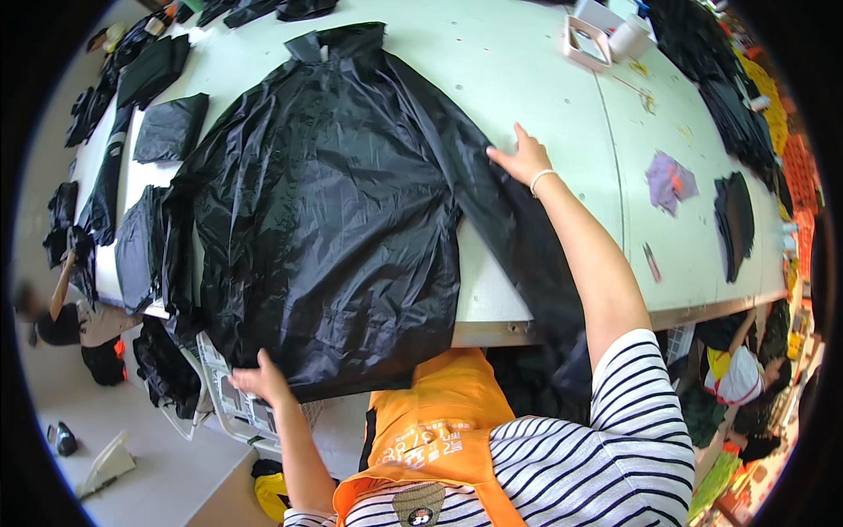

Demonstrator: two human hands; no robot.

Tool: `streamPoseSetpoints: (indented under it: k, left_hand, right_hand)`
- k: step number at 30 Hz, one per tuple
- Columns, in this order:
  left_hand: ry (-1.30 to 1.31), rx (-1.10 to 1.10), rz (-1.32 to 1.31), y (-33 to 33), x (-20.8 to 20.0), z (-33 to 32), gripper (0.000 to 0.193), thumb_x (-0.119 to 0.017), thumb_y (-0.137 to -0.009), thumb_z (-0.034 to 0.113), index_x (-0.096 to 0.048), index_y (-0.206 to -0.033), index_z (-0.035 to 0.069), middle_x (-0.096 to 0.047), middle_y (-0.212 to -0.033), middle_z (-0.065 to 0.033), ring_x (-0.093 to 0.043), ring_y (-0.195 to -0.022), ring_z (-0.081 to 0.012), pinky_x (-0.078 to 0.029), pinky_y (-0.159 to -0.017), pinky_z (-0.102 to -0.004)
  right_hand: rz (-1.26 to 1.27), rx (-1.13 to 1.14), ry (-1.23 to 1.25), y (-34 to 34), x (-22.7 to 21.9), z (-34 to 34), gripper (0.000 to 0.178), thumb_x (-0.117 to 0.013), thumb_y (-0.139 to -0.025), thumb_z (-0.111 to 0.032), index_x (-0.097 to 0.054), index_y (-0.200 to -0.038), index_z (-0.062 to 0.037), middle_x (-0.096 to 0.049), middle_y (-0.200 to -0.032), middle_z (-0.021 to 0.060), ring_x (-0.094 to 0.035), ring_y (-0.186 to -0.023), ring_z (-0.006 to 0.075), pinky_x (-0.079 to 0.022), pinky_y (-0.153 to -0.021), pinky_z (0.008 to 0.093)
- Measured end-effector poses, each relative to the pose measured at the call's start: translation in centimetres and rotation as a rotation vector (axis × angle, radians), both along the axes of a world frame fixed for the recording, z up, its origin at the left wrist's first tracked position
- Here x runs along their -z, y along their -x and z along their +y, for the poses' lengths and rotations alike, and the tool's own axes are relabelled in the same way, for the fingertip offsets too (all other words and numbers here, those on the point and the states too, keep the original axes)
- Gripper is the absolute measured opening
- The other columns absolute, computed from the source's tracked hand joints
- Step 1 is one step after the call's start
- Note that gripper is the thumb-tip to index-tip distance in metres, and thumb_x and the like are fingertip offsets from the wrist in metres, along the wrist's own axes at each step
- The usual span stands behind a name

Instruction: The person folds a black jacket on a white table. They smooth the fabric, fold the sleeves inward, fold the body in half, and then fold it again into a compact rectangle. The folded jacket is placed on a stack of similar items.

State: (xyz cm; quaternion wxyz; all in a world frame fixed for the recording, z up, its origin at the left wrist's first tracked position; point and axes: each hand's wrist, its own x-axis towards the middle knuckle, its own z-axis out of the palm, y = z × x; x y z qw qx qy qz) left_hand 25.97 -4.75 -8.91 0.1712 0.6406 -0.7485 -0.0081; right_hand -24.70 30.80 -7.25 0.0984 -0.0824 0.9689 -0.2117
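Observation:
A black, shiny rain jacket (325,202) lies spread on the pale table, its collar at the far side and its hem hanging over the near edge. My left hand (262,383) is at the lower left of the hem, thumb and fingers apart. Whether it touches the fabric I cannot tell. On the right, my right hand (524,160) is at the upper part of the jacket's right sleeve (505,215), with thumb and forefinger spread. That sleeve runs down past the table edge, its lower end blurred. The left sleeve hangs along the jacket's left side.
Folded black garments (171,129) lie along the table's left side. At the right are a purple cloth (670,182), small thread snips (652,262) and a folded dark piece (733,226). A pink tray (587,44) stands far right. Other people work at both sides.

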Motion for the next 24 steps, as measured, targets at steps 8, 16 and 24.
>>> streamPoseSetpoints:
  k: [8,16,24]
  left_hand:
    - [-0.933,0.616,0.714,26.3,-11.6,11.2,0.078,-0.070,-0.082,0.036,-0.036,-0.137,-0.008,-0.054,-0.128,-0.0189,-0.055,-0.114,-0.0242,-0.043,-0.092,-0.0307]
    - [-0.666,0.953,0.922,12.0,-27.3,13.2,0.019,-0.059,-0.078,0.004,-0.063,-0.094,-0.004,-0.065,-0.089,-0.0096,-0.059,-0.081,-0.0169,-0.044,-0.076,-0.0246]
    - [-0.972,2.394,1.107,-2.4,-38.0,1.6,0.019,-0.051,-0.086,0.000,-0.063,-0.071,-0.002,-0.056,-0.056,-0.0096,-0.047,-0.037,-0.0132,-0.029,-0.034,-0.0219]
  right_hand:
    - [-0.303,-0.611,1.056,-17.5,-5.6,-9.1,0.033,-0.058,-0.090,-0.020,-0.058,-0.112,0.0042,-0.066,-0.083,0.0183,-0.063,-0.076,0.0193,-0.049,-0.069,0.0329]
    - [-0.652,-0.259,0.892,-21.3,-0.2,-4.4,0.031,-0.045,-0.095,-0.022,-0.064,-0.104,0.0010,-0.067,-0.103,0.0130,-0.062,-0.099,0.0217,-0.047,-0.089,0.0332]
    - [-0.344,-0.210,1.276,-28.7,-1.4,-9.5,0.033,-0.058,-0.090,-0.015,-0.056,-0.119,-0.0005,-0.063,-0.107,0.0138,-0.060,-0.098,0.0208,-0.046,-0.087,0.0296]
